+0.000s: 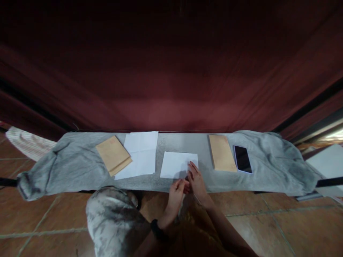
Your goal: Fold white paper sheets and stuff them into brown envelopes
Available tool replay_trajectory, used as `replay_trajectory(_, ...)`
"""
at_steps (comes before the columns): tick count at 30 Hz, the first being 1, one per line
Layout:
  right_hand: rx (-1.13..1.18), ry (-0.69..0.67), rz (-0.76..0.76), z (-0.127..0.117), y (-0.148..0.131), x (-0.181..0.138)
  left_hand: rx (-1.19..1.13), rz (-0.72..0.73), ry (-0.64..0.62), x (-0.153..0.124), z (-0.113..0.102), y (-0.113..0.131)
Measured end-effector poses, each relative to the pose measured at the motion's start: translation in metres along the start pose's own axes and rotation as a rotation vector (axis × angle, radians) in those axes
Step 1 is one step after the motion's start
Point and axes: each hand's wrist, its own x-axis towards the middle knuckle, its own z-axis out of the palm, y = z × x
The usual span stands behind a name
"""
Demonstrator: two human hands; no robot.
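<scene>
A white sheet of paper (175, 165) lies flat on the grey cloth in front of me, its near edge close to the cloth's front edge. My right hand (197, 180) reaches over the sheet's near right corner with its fingers stretched out, the fingertips on or just above the paper. Just below that edge is my left hand (177, 190), its fingers curled in and close to the right hand. Whatever the left fingers may hold is hidden. A black band circles my left wrist.
Left of the sheet lie more white papers (143, 155), partly under a stack of brown envelopes (112, 151). To the right are another stack of brown envelopes (222, 153) and a phone (243, 159). The grey cloth (80, 167) covers a narrow bench against a dark red panel (171, 89).
</scene>
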Motion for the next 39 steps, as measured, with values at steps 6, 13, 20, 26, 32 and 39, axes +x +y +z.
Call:
replay_trajectory(6,-0.205,-0.158,-0.254,0.016,-0.017,-0.011,0.865,0.564,0.149,0.034,-0.013,-0.004)
replay_trajectory(13,-0.444,-0.188,-0.226,0.017,-0.020,-0.013,1.244,0.630,0.183,0.060,-0.022,-0.031)
replay_trajectory(20,-0.501,-0.128,-0.164,-0.006,-0.002,-0.008,1.218,0.521,0.482,0.065,-0.043,-0.019)
replay_trajectory(26,-0.540,-0.085,-0.091,-0.024,0.024,-0.010,1.285,0.340,0.441,0.074,-0.063,0.015)
replay_trajectory(32,-0.527,-0.015,-0.074,-0.032,0.039,-0.011,1.134,0.189,0.423,0.080,-0.067,0.023)
replay_trajectory(39,-0.407,-0.034,-0.139,-0.017,0.018,-0.005,1.022,0.173,0.395,0.071,-0.068,0.013)
